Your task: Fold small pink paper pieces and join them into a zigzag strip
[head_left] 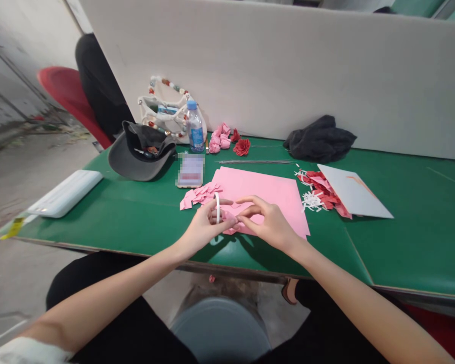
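Observation:
My left hand [205, 226] is closed on a white roll of tape [217, 207] held upright over the near edge of a pink paper sheet [265, 191]. My right hand [267, 220] meets it fingertip to fingertip, pinching a small pink paper piece [231, 222] between thumb and forefinger. Several cut pink paper pieces [199, 194] lie in a loose pile just left of the sheet, beyond my left hand.
On the green table [129, 212]: a grey cap [140, 151], a water bottle [194, 127], a beaded white bag [163, 108], a phone [190, 170], finished pink and red paper roses [229, 140], thin wires [256, 162], red and white scraps [318, 194], a white card [354, 192], dark cloth [320, 137], a white case [66, 192]. A person in black sits behind left.

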Available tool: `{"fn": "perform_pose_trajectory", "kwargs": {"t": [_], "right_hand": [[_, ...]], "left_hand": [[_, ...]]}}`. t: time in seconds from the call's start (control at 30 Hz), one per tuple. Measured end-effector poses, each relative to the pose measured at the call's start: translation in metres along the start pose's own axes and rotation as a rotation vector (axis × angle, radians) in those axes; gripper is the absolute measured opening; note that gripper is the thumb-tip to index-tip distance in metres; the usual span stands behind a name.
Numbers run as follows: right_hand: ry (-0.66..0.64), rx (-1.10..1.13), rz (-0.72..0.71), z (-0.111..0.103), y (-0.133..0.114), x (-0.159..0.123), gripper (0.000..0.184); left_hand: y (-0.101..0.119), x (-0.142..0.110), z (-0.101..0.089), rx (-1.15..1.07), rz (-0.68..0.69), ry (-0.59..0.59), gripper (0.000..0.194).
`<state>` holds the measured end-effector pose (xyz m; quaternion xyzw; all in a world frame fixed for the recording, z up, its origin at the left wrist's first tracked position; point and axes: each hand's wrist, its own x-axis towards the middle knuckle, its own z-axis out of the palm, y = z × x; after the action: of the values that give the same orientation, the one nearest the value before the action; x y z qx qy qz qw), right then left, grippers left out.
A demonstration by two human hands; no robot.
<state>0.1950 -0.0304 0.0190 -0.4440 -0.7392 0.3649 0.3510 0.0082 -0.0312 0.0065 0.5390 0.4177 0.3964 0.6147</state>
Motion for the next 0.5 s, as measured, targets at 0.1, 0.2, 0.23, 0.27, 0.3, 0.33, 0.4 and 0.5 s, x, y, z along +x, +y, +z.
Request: {"fn": "perform_pose_trajectory", "kwargs": {"t": [0.1, 0.2, 0.23, 0.27, 0.3, 0.33, 0.4, 0.5], "right_hand": [[-0.007, 0.032, 0.012, -0.001, 0.001, 0.001, 0.034], [0.009, 0.049, 0.009, 0.000, 0.002, 0.001, 0.033], [0.027, 0.044, 0.002, -0.001, 0.003, 0.002, 0.033], [0.050, 0.034, -0.006, -0.002, 0.004, 0.003, 0.032], [0.081, 0.021, -0.013, -0.006, 0.005, 0.005, 0.031], [0.122, 0.004, -0.020, -0.013, 0.007, 0.008, 0.031], [0.247, -0.063, -0.034, -0.034, 0.014, 0.014, 0.030], [0.508, -0.326, -0.008, -0.081, 0.032, 0.021, 0.032]], "left_hand": [[0.003, -0.002, 0.002, 0.007, 0.002, 0.002, 0.050], [0.006, -0.003, 0.003, 0.015, 0.004, -0.002, 0.049], [0.006, -0.003, 0.003, 0.021, 0.005, -0.001, 0.049], [0.006, -0.003, 0.003, 0.026, 0.005, 0.003, 0.049], [0.006, -0.003, 0.003, 0.028, 0.002, 0.009, 0.048], [0.006, -0.003, 0.003, 0.028, -0.002, 0.020, 0.047], [0.006, -0.003, 0.003, 0.025, -0.012, 0.040, 0.044], [0.006, -0.003, 0.004, 0.025, -0.014, 0.046, 0.039]]}}
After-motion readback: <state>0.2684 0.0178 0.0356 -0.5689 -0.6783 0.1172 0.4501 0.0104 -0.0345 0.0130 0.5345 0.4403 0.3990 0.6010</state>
